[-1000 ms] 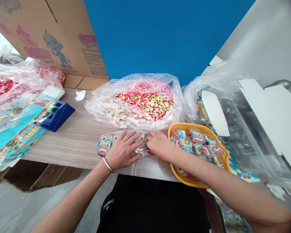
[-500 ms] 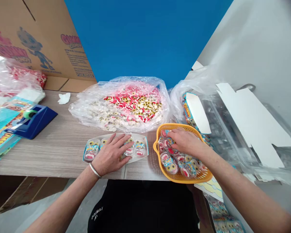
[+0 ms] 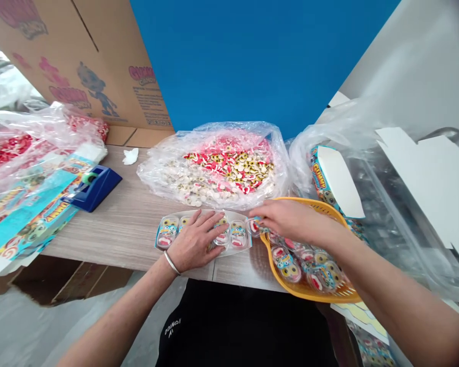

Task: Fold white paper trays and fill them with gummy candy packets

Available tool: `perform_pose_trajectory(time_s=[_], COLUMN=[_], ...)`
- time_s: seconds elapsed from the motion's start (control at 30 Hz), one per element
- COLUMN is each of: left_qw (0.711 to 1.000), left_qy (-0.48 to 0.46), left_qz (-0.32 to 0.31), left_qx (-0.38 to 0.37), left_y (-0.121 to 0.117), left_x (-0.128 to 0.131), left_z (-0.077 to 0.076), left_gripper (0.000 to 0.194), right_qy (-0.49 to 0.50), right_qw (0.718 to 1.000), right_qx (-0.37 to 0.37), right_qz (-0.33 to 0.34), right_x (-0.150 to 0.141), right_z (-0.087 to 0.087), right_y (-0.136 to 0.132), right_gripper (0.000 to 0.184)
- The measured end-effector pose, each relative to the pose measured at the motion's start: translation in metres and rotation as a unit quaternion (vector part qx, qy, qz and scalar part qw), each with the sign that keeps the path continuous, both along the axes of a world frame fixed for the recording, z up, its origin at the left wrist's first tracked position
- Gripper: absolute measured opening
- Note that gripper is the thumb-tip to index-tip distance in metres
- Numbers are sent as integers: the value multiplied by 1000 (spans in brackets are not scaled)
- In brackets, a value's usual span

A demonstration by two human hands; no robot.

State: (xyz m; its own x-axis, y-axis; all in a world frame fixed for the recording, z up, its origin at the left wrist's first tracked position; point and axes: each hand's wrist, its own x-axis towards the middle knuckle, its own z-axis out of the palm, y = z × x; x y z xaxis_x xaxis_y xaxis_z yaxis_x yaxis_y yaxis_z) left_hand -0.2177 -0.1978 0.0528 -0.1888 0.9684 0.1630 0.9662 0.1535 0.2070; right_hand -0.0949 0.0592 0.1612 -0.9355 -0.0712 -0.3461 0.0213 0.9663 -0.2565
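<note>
My left hand (image 3: 199, 239) lies with fingers spread over a white display box (image 3: 228, 251) holding a row of small clear candy packs (image 3: 168, 232); it covers the middle of the row. Between the fingertips of my right hand (image 3: 277, 218) is one clear candy pack (image 3: 254, 226), held above the left rim of the yellow plastic basket (image 3: 281, 283) and close to the right end of the box. More candy packs (image 3: 286, 264) with eye-shaped and red-white gummies fill the basket under my right wrist.
Behind the box lies a clear bag of loose gummies (image 3: 229, 165). A blue tape dispenser (image 3: 95, 188) and flat printed cartons (image 3: 34, 204) are at left, before a cardboard box (image 3: 99, 66). White card pieces (image 3: 436, 178) and plastic wrap are at right.
My right hand has risen from inside the basket and moved left to its rim, bringing out a candy pack. My left hand stays on the box. The view has shifted left.
</note>
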Motion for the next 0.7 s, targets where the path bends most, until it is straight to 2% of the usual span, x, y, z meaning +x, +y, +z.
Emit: perform_pose_trajectory(time_s=[0.13, 0.23, 0.3, 0.5, 0.7], left_qw=[1000, 1000, 1000, 1000, 1000], left_qy=[0, -1, -4, -8, -3], left_qz=[-3, -2, 0, 0, -3], left_qx=[-7, -8, -8, -12, -6], left_y=[0, 0, -1, -2, -1], left_x=[0, 0, 0, 0, 0], left_z=[0, 1, 1, -1, -1], left_gripper=[53, 54, 54, 54, 57], right_qy=[-31, -59, -50, 37, 55], right_qw=[998, 994, 994, 992, 986], right_qx=[41, 56, 61, 95, 126], right_qz=[30, 69, 76, 71, 93], right_x=[-36, -49, -50, -30, -23], right_z=[-20, -36, -41, -40, -56], right_y=[-31, -42, -46, -51, -61], right_gripper=[25, 22, 24, 23, 19])
